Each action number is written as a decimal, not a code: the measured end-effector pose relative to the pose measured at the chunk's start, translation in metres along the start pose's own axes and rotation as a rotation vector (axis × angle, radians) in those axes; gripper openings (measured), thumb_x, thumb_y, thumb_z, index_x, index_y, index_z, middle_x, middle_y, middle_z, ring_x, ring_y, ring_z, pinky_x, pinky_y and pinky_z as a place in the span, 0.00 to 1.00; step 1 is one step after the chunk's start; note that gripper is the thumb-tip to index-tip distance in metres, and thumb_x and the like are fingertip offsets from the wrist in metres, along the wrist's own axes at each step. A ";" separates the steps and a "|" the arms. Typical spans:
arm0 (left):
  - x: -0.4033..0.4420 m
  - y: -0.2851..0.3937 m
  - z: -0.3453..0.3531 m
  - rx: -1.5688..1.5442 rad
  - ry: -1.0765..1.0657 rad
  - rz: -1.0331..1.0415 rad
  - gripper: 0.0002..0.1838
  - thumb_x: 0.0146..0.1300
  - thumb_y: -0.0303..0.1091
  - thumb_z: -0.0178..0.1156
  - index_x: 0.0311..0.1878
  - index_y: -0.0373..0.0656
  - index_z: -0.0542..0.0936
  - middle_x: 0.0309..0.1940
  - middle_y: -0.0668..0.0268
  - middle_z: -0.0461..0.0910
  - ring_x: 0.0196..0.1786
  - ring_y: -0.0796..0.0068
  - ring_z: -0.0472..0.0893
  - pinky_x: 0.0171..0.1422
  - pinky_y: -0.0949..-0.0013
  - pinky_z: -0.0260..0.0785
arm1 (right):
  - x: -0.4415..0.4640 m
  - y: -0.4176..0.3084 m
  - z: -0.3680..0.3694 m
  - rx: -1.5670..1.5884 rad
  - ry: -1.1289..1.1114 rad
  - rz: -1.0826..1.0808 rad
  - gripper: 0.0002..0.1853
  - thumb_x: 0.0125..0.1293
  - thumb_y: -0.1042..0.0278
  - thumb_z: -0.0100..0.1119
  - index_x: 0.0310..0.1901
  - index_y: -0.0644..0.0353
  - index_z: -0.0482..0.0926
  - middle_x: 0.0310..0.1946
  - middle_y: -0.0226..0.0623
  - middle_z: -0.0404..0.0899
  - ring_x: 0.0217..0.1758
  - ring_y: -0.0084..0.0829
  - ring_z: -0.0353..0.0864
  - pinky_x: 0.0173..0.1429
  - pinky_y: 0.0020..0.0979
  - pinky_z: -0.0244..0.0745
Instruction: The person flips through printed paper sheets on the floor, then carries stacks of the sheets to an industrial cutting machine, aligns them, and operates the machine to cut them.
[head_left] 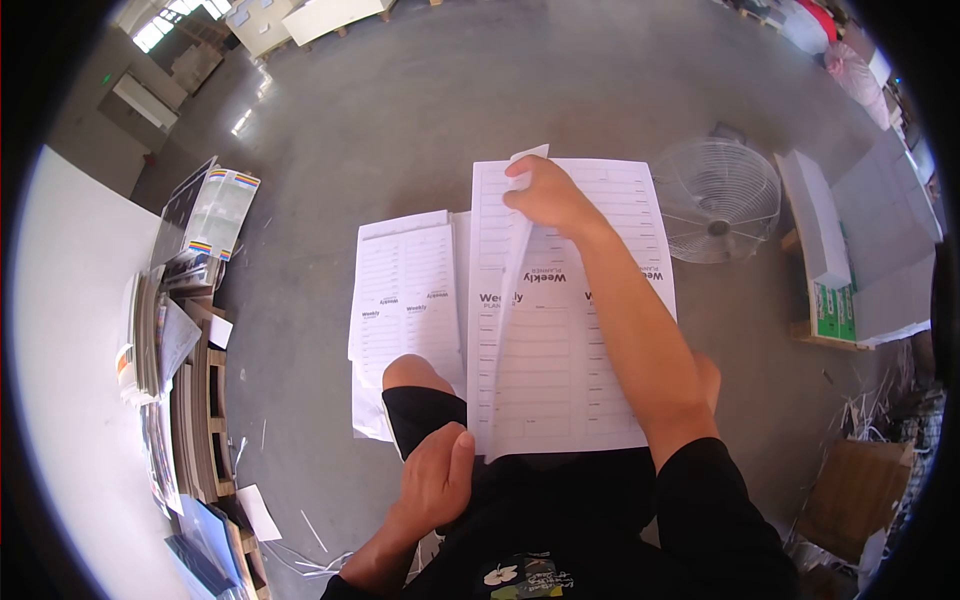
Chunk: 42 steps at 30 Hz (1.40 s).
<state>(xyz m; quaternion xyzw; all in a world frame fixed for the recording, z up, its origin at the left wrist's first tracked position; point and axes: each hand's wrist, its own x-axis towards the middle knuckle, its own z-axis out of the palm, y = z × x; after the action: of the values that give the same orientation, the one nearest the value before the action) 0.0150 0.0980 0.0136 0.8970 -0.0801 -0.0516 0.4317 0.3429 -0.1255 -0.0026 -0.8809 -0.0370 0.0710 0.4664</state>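
Note:
My right hand (550, 195) pinches the far edge of a printed weekly planner sheet (508, 300), which is folded up and curling along its length. Underneath lies a larger stack of planner sheets (620, 230), spread in front of my body, with my right forearm across it. My left hand (437, 480) is closed beside the stack's near left corner, over my thigh, with no paper seen in it. To the left, past my knee, is a second pile of planner sheets (405, 270), its edges uneven.
A round floor fan (715, 200) stands right of the stack. At the left are piled boards and paper (190, 400) on pallets. A pallet with wrapped white stock (815, 220) and a cardboard box (855, 495) are at the right. Paper scraps (310, 565) litter the floor.

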 end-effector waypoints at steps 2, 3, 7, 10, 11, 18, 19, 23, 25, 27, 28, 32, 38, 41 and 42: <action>-0.001 0.008 0.001 0.115 -0.055 -0.217 0.14 0.73 0.34 0.63 0.35 0.36 0.71 0.28 0.51 0.73 0.34 0.44 0.77 0.39 0.51 0.69 | -0.002 0.000 -0.009 0.209 -0.068 0.003 0.29 0.64 0.69 0.62 0.68 0.58 0.78 0.60 0.43 0.81 0.59 0.34 0.80 0.55 0.37 0.78; 0.000 0.011 0.003 0.115 -0.055 -0.216 0.14 0.73 0.34 0.63 0.35 0.36 0.71 0.28 0.51 0.73 0.34 0.44 0.77 0.39 0.51 0.69 | -0.004 -0.003 -0.014 0.209 -0.068 0.003 0.29 0.64 0.69 0.62 0.68 0.58 0.78 0.60 0.43 0.81 0.59 0.34 0.80 0.55 0.37 0.78; 0.001 0.017 0.011 0.188 0.010 -0.124 0.14 0.71 0.31 0.65 0.33 0.37 0.71 0.27 0.52 0.73 0.33 0.46 0.77 0.37 0.49 0.69 | -0.005 -0.002 -0.019 0.277 -0.142 0.111 0.32 0.63 0.71 0.61 0.72 0.53 0.76 0.62 0.41 0.80 0.63 0.34 0.78 0.58 0.35 0.75; 0.004 0.019 0.014 0.230 0.037 0.001 0.12 0.68 0.28 0.65 0.33 0.37 0.71 0.28 0.53 0.74 0.33 0.46 0.77 0.37 0.50 0.69 | -0.004 0.000 -0.018 0.280 -0.130 0.127 0.33 0.64 0.72 0.60 0.73 0.52 0.76 0.64 0.41 0.79 0.65 0.34 0.76 0.59 0.35 0.74; 0.005 0.019 0.013 0.240 0.046 0.066 0.10 0.66 0.26 0.65 0.34 0.38 0.72 0.29 0.53 0.74 0.34 0.47 0.76 0.38 0.51 0.69 | -0.004 0.000 -0.017 0.278 -0.120 0.140 0.33 0.64 0.72 0.59 0.74 0.53 0.76 0.64 0.42 0.79 0.66 0.35 0.76 0.61 0.35 0.74; 0.017 0.015 0.009 0.282 -0.113 0.361 0.09 0.56 0.23 0.67 0.37 0.40 0.76 0.32 0.59 0.71 0.37 0.56 0.73 0.44 0.57 0.69 | -0.004 -0.009 -0.018 0.512 -0.157 0.169 0.35 0.67 0.55 0.71 0.73 0.59 0.75 0.68 0.47 0.76 0.70 0.40 0.74 0.70 0.40 0.70; 0.018 0.013 0.008 0.294 -0.138 0.376 0.09 0.56 0.23 0.67 0.37 0.41 0.76 0.33 0.60 0.71 0.38 0.57 0.73 0.44 0.57 0.69 | -0.007 -0.012 -0.019 0.464 -0.145 0.173 0.40 0.64 0.48 0.74 0.73 0.59 0.74 0.70 0.49 0.75 0.73 0.44 0.72 0.73 0.44 0.67; 0.020 0.011 0.009 0.347 -0.176 0.403 0.09 0.56 0.25 0.67 0.37 0.42 0.76 0.34 0.62 0.71 0.40 0.59 0.74 0.45 0.58 0.69 | -0.015 -0.023 -0.019 0.348 -0.081 0.155 0.52 0.54 0.39 0.81 0.73 0.67 0.72 0.68 0.56 0.76 0.72 0.51 0.75 0.72 0.44 0.71; 0.020 0.014 0.011 0.367 -0.170 0.405 0.09 0.57 0.26 0.67 0.37 0.43 0.76 0.34 0.62 0.71 0.40 0.59 0.74 0.45 0.58 0.69 | -0.017 -0.026 -0.020 0.341 -0.082 0.167 0.52 0.54 0.40 0.81 0.73 0.67 0.72 0.69 0.56 0.76 0.73 0.52 0.74 0.73 0.46 0.70; 0.019 0.015 0.012 0.386 -0.162 0.405 0.09 0.57 0.26 0.67 0.37 0.43 0.76 0.34 0.63 0.72 0.40 0.60 0.74 0.45 0.58 0.69 | -0.016 -0.026 -0.019 0.333 -0.085 0.178 0.53 0.53 0.41 0.82 0.73 0.67 0.71 0.69 0.57 0.75 0.74 0.54 0.74 0.75 0.48 0.68; 0.019 0.016 0.013 0.393 -0.160 0.403 0.09 0.57 0.27 0.67 0.37 0.44 0.76 0.34 0.63 0.72 0.40 0.60 0.74 0.45 0.58 0.69 | -0.015 -0.024 -0.019 0.327 -0.099 0.188 0.52 0.53 0.41 0.82 0.74 0.63 0.72 0.71 0.56 0.73 0.77 0.54 0.69 0.78 0.50 0.63; 0.021 0.020 0.012 0.381 -0.149 0.395 0.08 0.57 0.23 0.67 0.35 0.42 0.76 0.33 0.61 0.71 0.39 0.60 0.72 0.45 0.59 0.69 | -0.005 -0.015 -0.016 0.345 -0.112 0.183 0.51 0.53 0.43 0.83 0.75 0.60 0.72 0.73 0.56 0.72 0.80 0.54 0.66 0.81 0.52 0.57; 0.020 0.020 0.011 0.369 -0.150 0.385 0.08 0.57 0.23 0.67 0.35 0.41 0.75 0.33 0.60 0.71 0.38 0.59 0.72 0.46 0.59 0.69 | -0.009 -0.016 -0.018 0.391 -0.116 0.186 0.50 0.53 0.46 0.84 0.74 0.60 0.72 0.72 0.56 0.73 0.79 0.54 0.67 0.81 0.50 0.58; 0.019 0.017 0.011 0.393 -0.158 0.383 0.08 0.57 0.26 0.67 0.36 0.43 0.76 0.34 0.62 0.71 0.40 0.60 0.74 0.45 0.58 0.69 | -0.009 -0.016 -0.017 0.365 -0.087 0.159 0.50 0.53 0.47 0.84 0.73 0.65 0.72 0.68 0.57 0.76 0.72 0.55 0.74 0.74 0.47 0.68; 0.019 0.017 0.012 0.394 -0.158 0.384 0.08 0.57 0.26 0.67 0.36 0.43 0.76 0.34 0.62 0.71 0.40 0.60 0.74 0.45 0.58 0.69 | -0.009 -0.015 -0.016 0.366 -0.086 0.158 0.50 0.53 0.47 0.84 0.73 0.65 0.72 0.68 0.57 0.76 0.72 0.55 0.74 0.74 0.47 0.68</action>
<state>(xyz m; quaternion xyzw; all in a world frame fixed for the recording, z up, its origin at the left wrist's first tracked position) 0.0305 0.0750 0.0191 0.9251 -0.2905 -0.0221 0.2435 0.3368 -0.1309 0.0197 -0.7779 0.0258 0.1507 0.6095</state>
